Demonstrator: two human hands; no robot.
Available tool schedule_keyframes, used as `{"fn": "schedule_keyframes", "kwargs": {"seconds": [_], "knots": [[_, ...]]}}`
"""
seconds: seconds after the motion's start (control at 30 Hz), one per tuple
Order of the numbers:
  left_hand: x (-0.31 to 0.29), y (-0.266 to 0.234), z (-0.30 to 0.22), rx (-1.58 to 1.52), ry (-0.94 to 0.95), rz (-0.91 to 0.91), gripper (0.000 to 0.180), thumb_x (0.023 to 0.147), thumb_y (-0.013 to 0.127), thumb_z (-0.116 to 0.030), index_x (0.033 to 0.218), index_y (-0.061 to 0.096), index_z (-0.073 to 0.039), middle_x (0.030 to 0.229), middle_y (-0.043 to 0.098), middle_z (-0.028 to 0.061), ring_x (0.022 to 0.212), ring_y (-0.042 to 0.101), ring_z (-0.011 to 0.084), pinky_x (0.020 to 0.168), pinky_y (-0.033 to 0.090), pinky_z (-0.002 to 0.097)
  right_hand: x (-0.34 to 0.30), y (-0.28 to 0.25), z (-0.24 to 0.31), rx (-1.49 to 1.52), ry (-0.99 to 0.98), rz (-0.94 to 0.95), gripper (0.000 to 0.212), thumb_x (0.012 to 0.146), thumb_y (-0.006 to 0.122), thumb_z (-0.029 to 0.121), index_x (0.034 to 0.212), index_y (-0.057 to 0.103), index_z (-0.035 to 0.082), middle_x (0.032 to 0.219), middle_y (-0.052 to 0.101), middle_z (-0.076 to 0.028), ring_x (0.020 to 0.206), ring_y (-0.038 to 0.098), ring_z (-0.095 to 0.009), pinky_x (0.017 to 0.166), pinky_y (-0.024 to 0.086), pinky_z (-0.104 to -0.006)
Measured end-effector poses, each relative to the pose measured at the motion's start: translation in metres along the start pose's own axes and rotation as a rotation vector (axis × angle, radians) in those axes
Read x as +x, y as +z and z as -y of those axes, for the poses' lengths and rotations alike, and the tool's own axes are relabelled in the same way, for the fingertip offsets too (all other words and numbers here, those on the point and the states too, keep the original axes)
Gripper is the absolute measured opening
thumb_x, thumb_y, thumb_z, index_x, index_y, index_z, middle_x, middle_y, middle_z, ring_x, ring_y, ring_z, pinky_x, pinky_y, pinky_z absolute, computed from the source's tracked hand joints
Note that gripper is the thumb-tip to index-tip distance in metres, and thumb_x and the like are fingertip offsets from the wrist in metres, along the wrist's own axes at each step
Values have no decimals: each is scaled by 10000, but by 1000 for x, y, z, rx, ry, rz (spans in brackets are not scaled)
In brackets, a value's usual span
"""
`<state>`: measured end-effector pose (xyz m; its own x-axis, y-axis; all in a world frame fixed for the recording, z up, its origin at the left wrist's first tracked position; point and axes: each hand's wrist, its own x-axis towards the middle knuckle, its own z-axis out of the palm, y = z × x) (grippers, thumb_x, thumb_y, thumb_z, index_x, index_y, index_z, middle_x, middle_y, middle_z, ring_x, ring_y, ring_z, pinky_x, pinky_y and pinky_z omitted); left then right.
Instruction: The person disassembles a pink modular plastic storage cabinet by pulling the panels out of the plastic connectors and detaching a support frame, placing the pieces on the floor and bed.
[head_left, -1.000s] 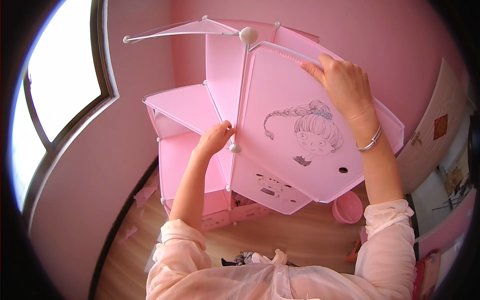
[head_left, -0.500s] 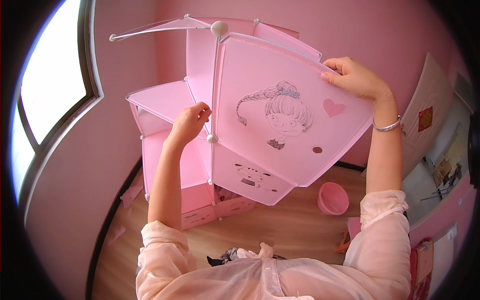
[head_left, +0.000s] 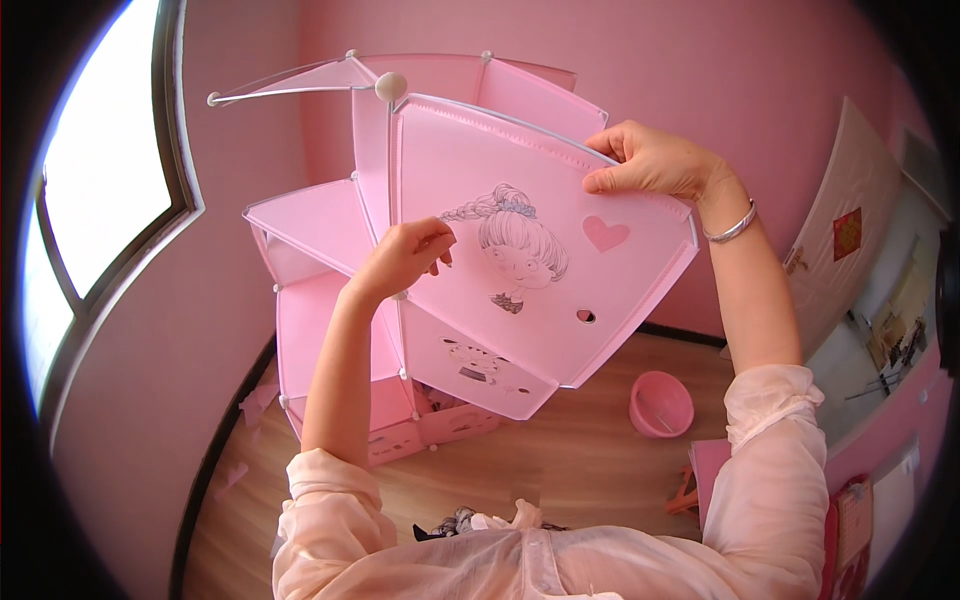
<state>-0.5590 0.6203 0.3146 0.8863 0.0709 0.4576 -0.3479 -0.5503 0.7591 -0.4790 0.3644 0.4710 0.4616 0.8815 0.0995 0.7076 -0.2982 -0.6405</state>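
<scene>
Cabinet door (head_left: 548, 290) | your right hand (head_left: 655, 165) is pinching its edge | left hand (head_left: 400, 258) is hovering half-curled, grip unclear | one-sided pulling could be bending it

Light: bright daylight at window (head_left: 105, 160), panes blown to white, blue fringe along the outer edge; wall (head_left: 195, 295) just below window, dull shade; panel (head_left: 570, 205) right of window, softly lit, drawn lines readable; distortion: door (head_left: 838, 205) across from window, strongly bowed; picture rim, black
</scene>
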Motion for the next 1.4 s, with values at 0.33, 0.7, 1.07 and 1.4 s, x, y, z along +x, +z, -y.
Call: {"fn": "schedule_keyframes", "kwargs": {"seconds": [0.33, 0.7, 1.07, 1.4], "knots": [[33, 22, -77, 443, 832, -444, 227, 732, 592, -86, 951, 534, -70, 989, 510, 68, 880, 499, 249, 732, 422, 336, 1, -2, -11, 13, 6, -92, 456, 779, 525, 450, 770, 574, -2, 669, 526, 35, 596, 460, -21, 517, 388, -170], [65, 5, -97, 640, 1034, -342, 329, 670, 649, -164, 953, 513, -65, 995, 495, 67, 910, 468, 249, 774, 396, 351, -14, 7, 12, 121, 213, -156, 423, 821, 475, 433, 785, 568, 22, 624, 539, -7, 464, 478, -47, 415, 423, -182], [58, -8, -106, 661, 1041, -257, 258, 659, 656, -174, 862, 541, -64, 968, 497, 53, 857, 494, 203, 726, 377, 322, -12, 12, 26, -3, 256, -194, 358, 868, 455, 319, 881, 583, -14, 751, 572, 13, 668, 497, -39, 595, 427, -204], [55, -15, -103, 636, 1014, -76, 165, 678, 640, -144, 701, 510, -45, 784, 528, 46, 720, 523, 213, 670, 403, 345, -12, 20, 35, -206, 323, -218, 352, 883, 412, 319, 717, 523, 29, 540, 402, 49, 452, 333, -44, 384, 284, -197]]}}
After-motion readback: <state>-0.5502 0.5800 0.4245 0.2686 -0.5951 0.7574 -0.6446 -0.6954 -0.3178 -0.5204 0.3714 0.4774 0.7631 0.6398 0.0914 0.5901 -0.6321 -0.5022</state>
